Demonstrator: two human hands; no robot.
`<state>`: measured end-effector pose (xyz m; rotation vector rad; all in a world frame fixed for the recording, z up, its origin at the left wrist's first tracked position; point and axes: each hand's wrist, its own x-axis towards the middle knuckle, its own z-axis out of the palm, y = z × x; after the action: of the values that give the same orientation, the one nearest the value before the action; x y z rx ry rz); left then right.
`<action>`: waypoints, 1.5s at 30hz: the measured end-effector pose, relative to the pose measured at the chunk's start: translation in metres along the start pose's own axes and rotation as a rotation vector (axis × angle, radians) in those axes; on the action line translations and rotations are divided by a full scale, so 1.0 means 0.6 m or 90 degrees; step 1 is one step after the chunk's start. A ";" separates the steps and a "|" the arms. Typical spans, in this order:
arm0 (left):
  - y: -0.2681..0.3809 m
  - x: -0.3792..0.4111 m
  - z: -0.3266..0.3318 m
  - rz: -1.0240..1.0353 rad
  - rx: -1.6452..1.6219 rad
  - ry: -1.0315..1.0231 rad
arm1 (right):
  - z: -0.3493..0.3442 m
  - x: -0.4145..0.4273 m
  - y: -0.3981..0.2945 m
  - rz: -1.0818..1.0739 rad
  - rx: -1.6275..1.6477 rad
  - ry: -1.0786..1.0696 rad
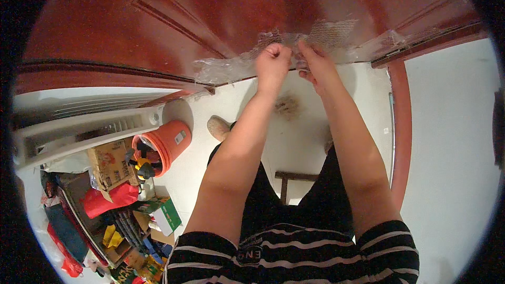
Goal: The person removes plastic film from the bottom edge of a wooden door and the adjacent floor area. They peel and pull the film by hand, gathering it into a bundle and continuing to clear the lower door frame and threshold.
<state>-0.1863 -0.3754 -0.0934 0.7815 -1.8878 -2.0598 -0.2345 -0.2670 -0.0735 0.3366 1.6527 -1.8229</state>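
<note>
A dark red panelled door (244, 12) stands before me. Clear plastic film (232, 69), wrinkled and torn, clings along its lower edge, with patches of streaky residue (331, 33) above. My left hand (273, 65) is curled at this edge, thumb and fingers pinched on the film. Close beside it, my right hand (318, 63) has a bit of crumpled clear film between its thumb and fingers. The fingertips of both hands are partly hidden and slightly blurred.
An orange bucket (179, 142) with tools lies tilted on the left. Near it are a cardboard box (112, 163), a red bag (112, 201) and a green-and-white box (167, 215). A brown stain (288, 106) marks the pale floor. A red door frame (401, 134) runs along the right.
</note>
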 end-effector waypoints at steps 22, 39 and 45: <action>0.045 0.016 -0.028 -0.185 -0.332 0.073 | -0.001 0.026 0.024 -0.028 0.011 -0.065; 0.010 -0.036 0.014 -0.208 -0.013 -0.054 | 0.037 0.011 0.015 -0.519 -0.363 0.149; 0.025 -0.015 -0.022 -0.208 -0.105 0.024 | 0.029 0.045 0.033 -0.442 -0.311 0.113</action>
<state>-0.1744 -0.3839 -0.0768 1.1403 -1.6312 -2.3332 -0.2387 -0.2915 -0.1017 -0.3450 2.4798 -1.7778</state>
